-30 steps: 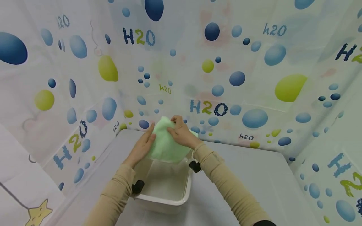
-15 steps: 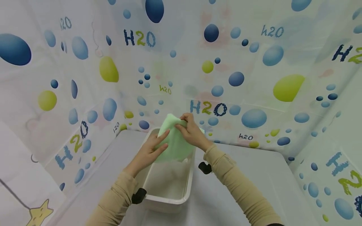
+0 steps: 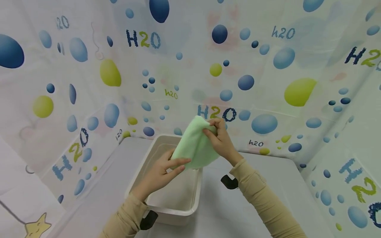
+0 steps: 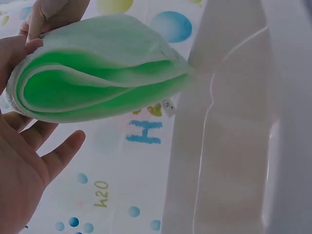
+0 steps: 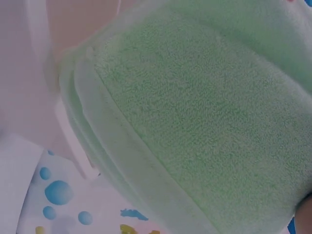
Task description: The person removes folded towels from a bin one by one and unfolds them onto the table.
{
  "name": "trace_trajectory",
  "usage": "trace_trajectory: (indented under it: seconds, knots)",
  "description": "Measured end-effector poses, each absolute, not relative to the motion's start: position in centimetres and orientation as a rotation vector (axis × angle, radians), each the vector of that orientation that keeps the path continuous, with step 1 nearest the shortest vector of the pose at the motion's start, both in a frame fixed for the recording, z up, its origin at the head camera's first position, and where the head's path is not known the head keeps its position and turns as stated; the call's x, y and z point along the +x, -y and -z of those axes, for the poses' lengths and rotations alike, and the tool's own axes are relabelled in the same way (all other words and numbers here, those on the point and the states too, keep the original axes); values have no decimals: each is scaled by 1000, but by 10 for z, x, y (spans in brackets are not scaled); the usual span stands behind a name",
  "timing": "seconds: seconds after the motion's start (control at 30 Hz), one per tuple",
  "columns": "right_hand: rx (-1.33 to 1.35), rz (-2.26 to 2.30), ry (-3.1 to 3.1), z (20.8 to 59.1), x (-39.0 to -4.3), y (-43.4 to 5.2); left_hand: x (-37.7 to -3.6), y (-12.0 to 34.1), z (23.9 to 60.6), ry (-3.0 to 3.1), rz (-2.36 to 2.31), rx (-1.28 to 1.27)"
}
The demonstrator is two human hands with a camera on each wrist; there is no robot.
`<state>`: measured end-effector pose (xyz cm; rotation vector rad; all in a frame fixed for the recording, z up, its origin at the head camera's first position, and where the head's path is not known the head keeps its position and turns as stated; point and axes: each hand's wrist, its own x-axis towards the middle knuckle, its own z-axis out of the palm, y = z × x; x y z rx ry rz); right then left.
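Right hand (image 3: pixel 221 138) pinches a terry towel (image 3: pixel 194 143), likely light and limp, best held by folds; left hand (image 3: pixel 160 170), fingers extended, touches it.

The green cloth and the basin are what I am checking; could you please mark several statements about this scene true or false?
1. The right hand pinches the green cloth. True.
2. The cloth lies inside the basin. False: it is held up in the air.
3. The basin stands on a white surface. True.
4. A small white tag shows by the cloth's edge. True.
5. The basin is round. False: it is rectangular with rounded corners.
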<state>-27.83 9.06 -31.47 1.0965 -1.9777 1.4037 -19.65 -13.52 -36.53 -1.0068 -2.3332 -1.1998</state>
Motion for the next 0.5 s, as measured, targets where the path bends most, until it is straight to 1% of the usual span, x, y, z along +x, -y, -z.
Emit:
trace_trajectory:
  seconds: [0.23,0.5]
  knots:
    - [1095,-1536,1853,315,-271,-102,-190,117,375,2186,1190,-996]
    - [955,-1822,1757,308,-256,-119,-184,89,390,2126,1264,-938]
